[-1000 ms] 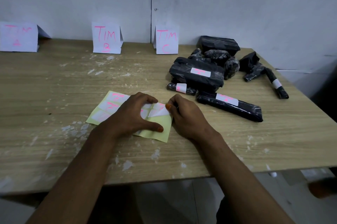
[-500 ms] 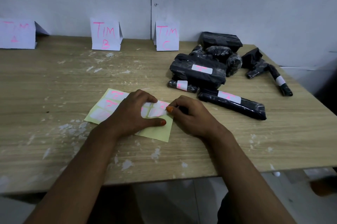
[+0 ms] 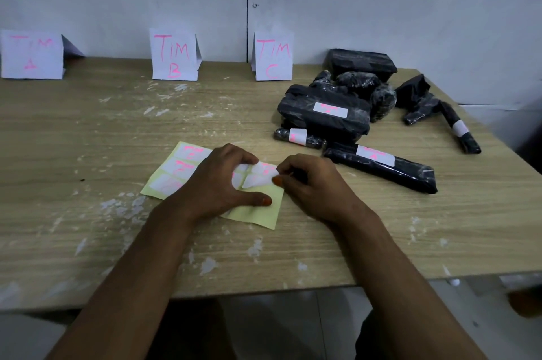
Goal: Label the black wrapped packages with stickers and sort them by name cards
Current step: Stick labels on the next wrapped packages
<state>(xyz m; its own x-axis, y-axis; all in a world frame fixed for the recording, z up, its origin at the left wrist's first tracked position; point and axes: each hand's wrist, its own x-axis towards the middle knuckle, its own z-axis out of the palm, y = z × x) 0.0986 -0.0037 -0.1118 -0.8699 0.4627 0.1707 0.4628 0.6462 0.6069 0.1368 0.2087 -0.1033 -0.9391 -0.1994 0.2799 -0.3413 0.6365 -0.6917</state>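
Right hand: the person's right hand (image 3: 313,186) pinches the lifted corner of a small white paper sticker with pink writing (image 3: 259,176), thumb and forefinger closed on it, apparently to peel it free.

Left hand: the left hand (image 3: 218,183) lies over the pale yellow sticker backing sheet (image 3: 258,213), fingers arched and thumb stretched out flat against the paper. It pins the sheet so that it does not lift with the sticker.

Sheet: it lies near the middle of the table, towards the near edge. More white stickers with pink marks show at its left end; the right end looks bare yellow.

Packages: the pile of black plastic-wrapped packages (image 3: 324,115) sits far right on the table, well apart from the hands. A thick block, a thin roll, a long flat bar (image 3: 381,167) and a slim stick (image 3: 460,129) each carry a white label. Several bundles behind show none from here, so labelling seems partly done.

Name cards: three folded white paper cards with pink lettering stand along the far edge by the wall, reading "Tim A" (image 3: 31,54) far left, "Tim B" (image 3: 174,54) in the centre, "Tim C" (image 3: 273,55) right of centre. No package lies in front of the A or B card; the pile begins just right of the C card, so sorting appears not yet begun.

Table: a light wood-grain tabletop (image 3: 88,131), flecked with white scuffs.
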